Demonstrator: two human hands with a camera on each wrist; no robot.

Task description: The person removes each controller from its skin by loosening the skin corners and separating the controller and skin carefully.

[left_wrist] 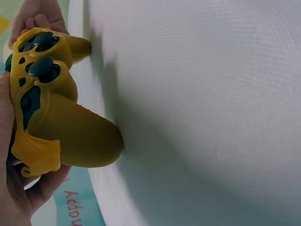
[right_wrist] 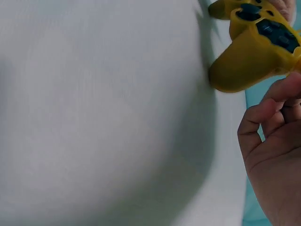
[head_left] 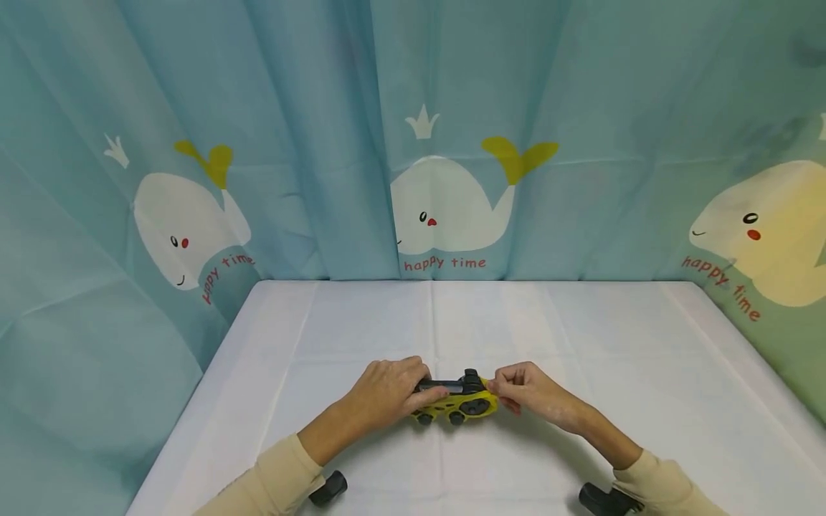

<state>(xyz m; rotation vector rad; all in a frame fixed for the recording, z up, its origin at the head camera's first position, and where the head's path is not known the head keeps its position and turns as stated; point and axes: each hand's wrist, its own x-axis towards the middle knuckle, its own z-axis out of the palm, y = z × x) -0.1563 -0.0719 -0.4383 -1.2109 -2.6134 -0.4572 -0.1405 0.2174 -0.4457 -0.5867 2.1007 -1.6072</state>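
Observation:
A black game controller (head_left: 471,383) stands on edge in a yellow silicone cover (left_wrist: 75,129), its grips pointing down to the table. My left hand (head_left: 387,387) holds its left end, thumb across the front. At the opposite end my right hand (head_left: 537,394) pinches the cover's edge between thumb and curled fingers. In the left wrist view a loose yellow flap (left_wrist: 40,153) of the cover stands away from the controller near my left hand. The right fingertips are partly cut off in the right wrist view.
A white cloth covers the table (head_left: 361,315). Behind and beside it hangs a blue curtain (head_left: 323,143) printed with whales. Black wrist devices (head_left: 329,489) show below both sleeves.

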